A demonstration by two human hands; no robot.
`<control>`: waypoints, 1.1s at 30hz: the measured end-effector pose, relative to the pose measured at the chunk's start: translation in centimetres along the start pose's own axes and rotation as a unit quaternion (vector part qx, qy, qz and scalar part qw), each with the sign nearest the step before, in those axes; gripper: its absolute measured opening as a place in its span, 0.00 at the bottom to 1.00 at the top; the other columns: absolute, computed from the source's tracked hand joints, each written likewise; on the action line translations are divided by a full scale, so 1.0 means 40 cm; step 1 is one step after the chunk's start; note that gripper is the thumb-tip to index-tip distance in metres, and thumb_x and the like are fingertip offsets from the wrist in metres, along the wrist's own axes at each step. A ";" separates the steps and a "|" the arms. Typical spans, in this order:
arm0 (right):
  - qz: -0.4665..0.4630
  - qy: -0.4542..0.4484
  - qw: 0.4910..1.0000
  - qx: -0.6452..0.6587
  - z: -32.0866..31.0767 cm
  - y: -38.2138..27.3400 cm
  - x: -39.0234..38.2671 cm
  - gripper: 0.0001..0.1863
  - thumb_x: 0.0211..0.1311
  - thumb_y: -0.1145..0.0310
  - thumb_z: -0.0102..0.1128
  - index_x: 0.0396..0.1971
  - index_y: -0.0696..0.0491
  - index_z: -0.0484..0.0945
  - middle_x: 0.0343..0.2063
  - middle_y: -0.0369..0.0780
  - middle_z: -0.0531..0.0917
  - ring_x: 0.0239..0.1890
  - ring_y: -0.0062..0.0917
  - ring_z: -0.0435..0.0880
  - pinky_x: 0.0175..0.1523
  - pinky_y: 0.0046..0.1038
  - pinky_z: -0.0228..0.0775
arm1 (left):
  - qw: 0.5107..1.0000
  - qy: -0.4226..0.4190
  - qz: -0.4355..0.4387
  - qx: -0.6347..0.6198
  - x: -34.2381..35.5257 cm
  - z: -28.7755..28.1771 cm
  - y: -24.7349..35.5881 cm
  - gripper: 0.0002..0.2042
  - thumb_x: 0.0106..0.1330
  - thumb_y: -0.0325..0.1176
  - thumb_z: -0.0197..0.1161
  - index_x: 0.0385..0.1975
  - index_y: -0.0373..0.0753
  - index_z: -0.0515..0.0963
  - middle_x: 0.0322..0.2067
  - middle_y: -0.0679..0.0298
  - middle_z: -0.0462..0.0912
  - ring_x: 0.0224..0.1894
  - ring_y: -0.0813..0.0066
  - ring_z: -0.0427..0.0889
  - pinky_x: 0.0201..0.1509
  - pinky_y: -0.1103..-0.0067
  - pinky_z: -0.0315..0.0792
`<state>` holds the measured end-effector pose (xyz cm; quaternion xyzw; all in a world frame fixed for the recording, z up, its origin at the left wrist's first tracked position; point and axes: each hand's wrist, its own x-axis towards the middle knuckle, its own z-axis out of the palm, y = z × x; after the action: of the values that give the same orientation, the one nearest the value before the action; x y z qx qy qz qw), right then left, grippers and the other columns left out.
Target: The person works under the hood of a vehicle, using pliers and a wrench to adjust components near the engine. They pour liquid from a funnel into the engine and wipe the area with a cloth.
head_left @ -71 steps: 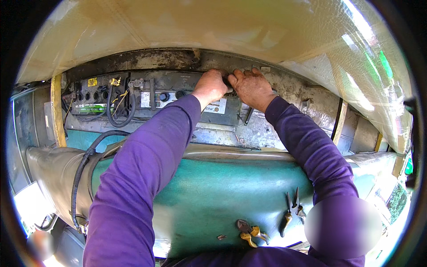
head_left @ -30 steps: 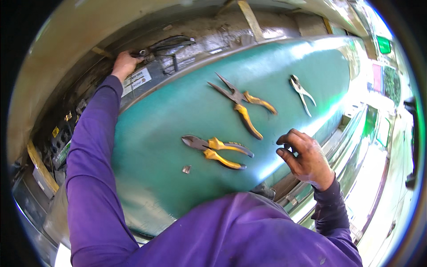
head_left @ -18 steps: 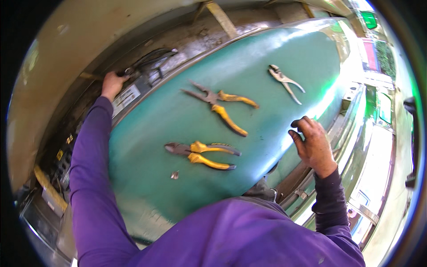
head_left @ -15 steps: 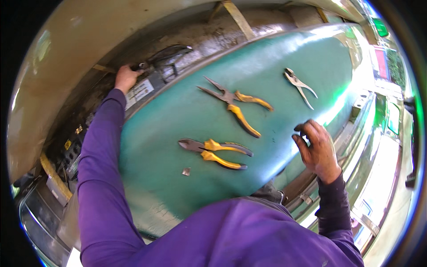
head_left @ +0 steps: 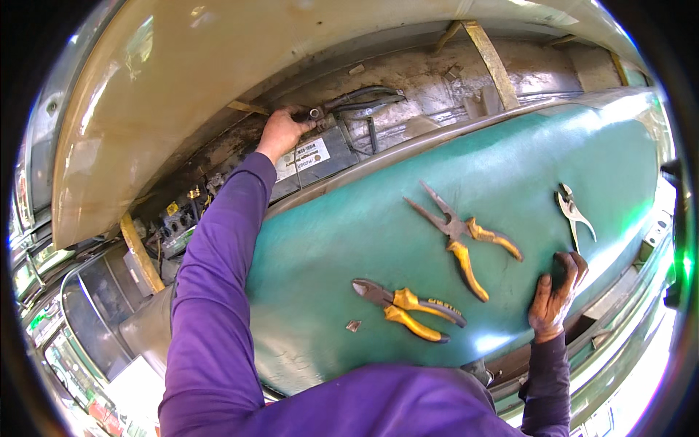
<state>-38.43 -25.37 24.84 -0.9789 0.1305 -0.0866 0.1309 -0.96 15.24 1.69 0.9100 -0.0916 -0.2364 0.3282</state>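
My left hand [head_left: 282,132], in a purple sleeve, is closed around a dark metal fitting [head_left: 313,114] atop the grey battery [head_left: 333,149] in the recess. My right hand [head_left: 557,295], fingers curled but apart from the thumb, reaches over the green padded surface [head_left: 306,240], just below the silver slip-joint pliers [head_left: 571,211], with nothing visible in it. Long-nose pliers [head_left: 457,231] with yellow handles lie spread in the middle. Yellow-handled cutting pliers [head_left: 404,309] lie nearer me, beside a small metal scrap [head_left: 353,325].
A raised beige panel [head_left: 160,65] arches over the recess. Yellow braces [head_left: 489,62] stand inside it. Black cables [head_left: 368,98] run by the battery, and a second battery [head_left: 175,227] sits farther left behind my forearm. A metal rail and gap border the padding at lower right.
Earlier both hands were at the battery; my right hand has since left it and moved beside the slip-joint pliers. My left hand stays at the fitting. The view has turned.
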 end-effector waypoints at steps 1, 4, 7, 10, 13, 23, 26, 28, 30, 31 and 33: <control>-0.003 0.005 1.000 -0.002 0.005 0.010 -0.004 0.26 0.69 0.49 0.51 0.51 0.59 0.73 0.46 0.51 0.72 0.53 0.45 0.69 0.61 0.45 0.58 | 1.000 0.010 -0.001 0.027 -0.008 -0.006 0.009 0.29 0.56 0.40 0.74 0.57 0.33 0.79 0.56 0.44 0.82 0.59 0.51 0.80 0.64 0.68 0.71; 0.005 -0.013 1.000 0.013 0.008 0.032 -0.012 0.27 0.68 0.49 0.52 0.50 0.60 0.73 0.46 0.51 0.72 0.52 0.45 0.69 0.61 0.46 0.58 | 0.997 -0.019 0.006 0.079 -0.027 -0.042 0.055 0.32 0.57 0.42 0.74 0.61 0.34 0.76 0.57 0.43 0.80 0.62 0.50 0.78 0.67 0.67 0.69; 0.029 -0.016 0.997 0.076 0.010 0.047 -0.018 0.29 0.66 0.47 0.50 0.49 0.61 0.74 0.46 0.52 0.71 0.51 0.45 0.69 0.60 0.46 0.59 | 0.986 -0.087 -0.012 0.143 -0.074 -0.108 0.124 0.31 0.59 0.44 0.72 0.60 0.34 0.76 0.56 0.43 0.81 0.60 0.51 0.80 0.66 0.67 0.70; 0.034 -0.011 0.993 0.112 0.015 0.054 -0.021 0.31 0.65 0.44 0.49 0.49 0.60 0.75 0.44 0.51 0.71 0.49 0.42 0.69 0.57 0.47 0.59 | 0.984 -0.085 0.010 0.155 -0.174 -0.160 0.215 0.26 0.61 0.41 0.70 0.56 0.32 0.78 0.49 0.46 0.85 0.51 0.56 0.84 0.58 0.68 0.75; 0.034 -0.015 0.992 0.119 0.017 0.058 -0.019 0.32 0.66 0.41 0.48 0.48 0.57 0.77 0.42 0.48 0.70 0.48 0.41 0.68 0.57 0.47 0.58 | 0.985 0.058 0.040 0.155 -0.335 -0.162 0.318 0.19 0.63 0.36 0.67 0.52 0.33 0.80 0.46 0.51 0.84 0.49 0.57 0.83 0.56 0.70 0.75; -0.021 -0.013 0.994 0.107 -0.002 0.070 -0.001 0.25 0.67 0.48 0.50 0.49 0.54 0.79 0.45 0.47 0.74 0.51 0.44 0.70 0.60 0.46 0.56 | 0.913 0.303 -0.044 0.271 -0.872 -0.113 0.448 0.13 0.64 0.33 0.69 0.45 0.32 0.81 0.51 0.50 0.80 0.55 0.54 0.79 0.61 0.68 0.71; -0.018 0.003 0.994 0.104 -0.002 0.060 -0.002 0.23 0.67 0.51 0.52 0.49 0.54 0.79 0.47 0.48 0.75 0.52 0.44 0.70 0.60 0.46 0.56 | 0.898 0.331 -0.060 0.284 -1.011 -0.086 0.454 0.12 0.63 0.31 0.69 0.45 0.35 0.82 0.53 0.49 0.78 0.57 0.49 0.77 0.61 0.64 0.71; -0.032 0.030 0.996 0.082 0.002 0.053 -0.006 0.22 0.69 0.53 0.52 0.50 0.53 0.79 0.48 0.48 0.76 0.53 0.46 0.72 0.61 0.46 0.57 | 0.898 0.339 -0.090 0.266 -1.108 -0.063 0.454 0.13 0.62 0.31 0.69 0.45 0.37 0.82 0.54 0.50 0.77 0.57 0.49 0.77 0.61 0.64 0.71; -0.048 0.055 0.995 0.069 0.010 0.049 -0.011 0.21 0.70 0.52 0.51 0.51 0.52 0.80 0.48 0.47 0.77 0.54 0.46 0.73 0.61 0.46 0.59 | 0.882 0.354 -0.135 0.281 -1.199 -0.051 0.435 0.13 0.61 0.32 0.69 0.45 0.38 0.82 0.54 0.51 0.77 0.59 0.50 0.75 0.62 0.63 0.70; -0.055 0.067 0.994 0.061 0.016 0.050 -0.014 0.21 0.72 0.51 0.51 0.51 0.51 0.80 0.48 0.46 0.78 0.55 0.45 0.73 0.60 0.46 0.59 | 0.871 0.366 -0.137 0.296 -1.248 -0.045 0.420 0.13 0.60 0.32 0.69 0.45 0.38 0.82 0.54 0.52 0.77 0.59 0.50 0.75 0.62 0.63 0.70; -0.069 0.089 0.993 0.040 0.033 0.056 -0.021 0.21 0.75 0.49 0.49 0.51 0.48 0.80 0.48 0.42 0.79 0.56 0.43 0.74 0.60 0.46 0.61 | 0.854 0.406 -0.161 0.282 -1.352 -0.018 0.380 0.13 0.60 0.32 0.69 0.45 0.39 0.82 0.55 0.52 0.77 0.58 0.50 0.76 0.63 0.63 0.71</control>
<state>-39.50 -26.93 22.84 -0.9680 0.0702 -0.1872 0.1518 -47.92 21.39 31.91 0.9807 0.1348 0.1402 0.0227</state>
